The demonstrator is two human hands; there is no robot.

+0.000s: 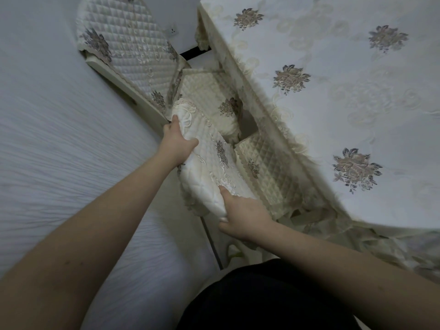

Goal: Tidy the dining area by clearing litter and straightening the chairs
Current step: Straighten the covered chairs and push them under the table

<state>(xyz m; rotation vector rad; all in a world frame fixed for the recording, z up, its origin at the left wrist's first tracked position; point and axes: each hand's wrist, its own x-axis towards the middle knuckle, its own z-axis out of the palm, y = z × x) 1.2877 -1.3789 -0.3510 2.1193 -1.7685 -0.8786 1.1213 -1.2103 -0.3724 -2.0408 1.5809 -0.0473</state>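
Note:
A chair with a cream quilted cover stands pushed against the dining table. Its padded backrest top runs diagonally through the middle of the view. My left hand grips the far end of that backrest, thumb on top. At the near end, my right hand grips the backrest with the thumb over the edge. The chair's seat cushion shows under the table edge.
A second chair with the same quilted cover stands at the upper left, its seat partly under the table. A floral embroidered cloth with lace trim hangs over the table's edge. Pale floor spreads to the left.

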